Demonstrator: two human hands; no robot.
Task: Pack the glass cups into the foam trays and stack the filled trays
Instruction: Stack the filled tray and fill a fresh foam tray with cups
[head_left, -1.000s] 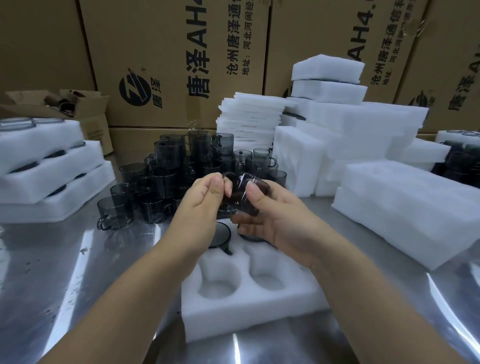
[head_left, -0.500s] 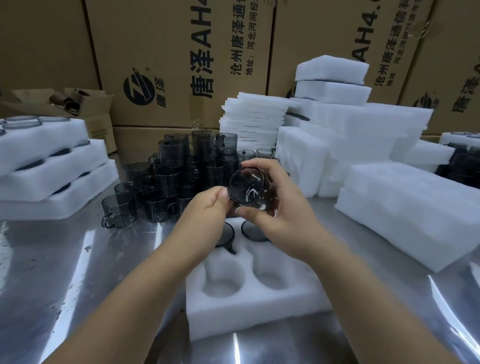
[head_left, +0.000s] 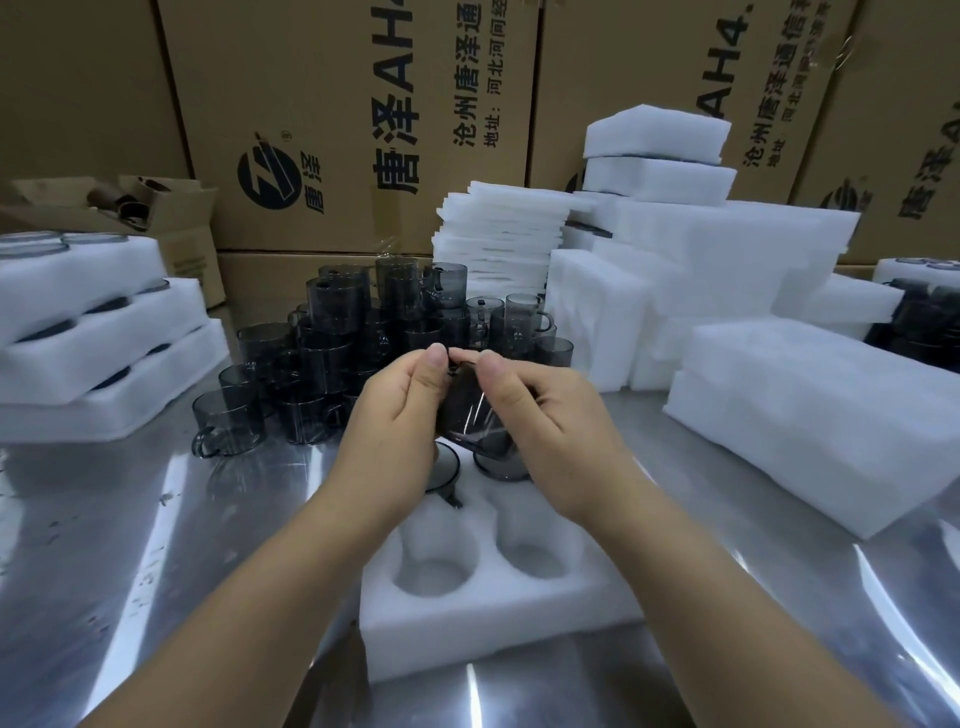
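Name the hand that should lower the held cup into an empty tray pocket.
Right, probably: the right hand wraps the glass cup, the left hand only pinches its top, and an empty pocket of the foam tray lies beneath it.

One glass cup (head_left: 467, 410) is being held between two hands, the left hand (head_left: 395, 415) and the right hand (head_left: 545, 415).
In the single foam tray (head_left: 493, 618) at the counter's (head_left: 208, 545) near edge, two seated cups (head_left: 444, 467) are sitting and two near pockets (head_left: 431, 571) are standing empty; three filled trays (head_left: 104, 338) are lying stacked at the left edge; the loose cups (head_left: 337, 343) are overlapping too much to count; one stack of thin foam sheets (head_left: 498, 244) is standing behind them; the foam blocks (head_left: 810, 410) at the right edge are overlapping too much to number.
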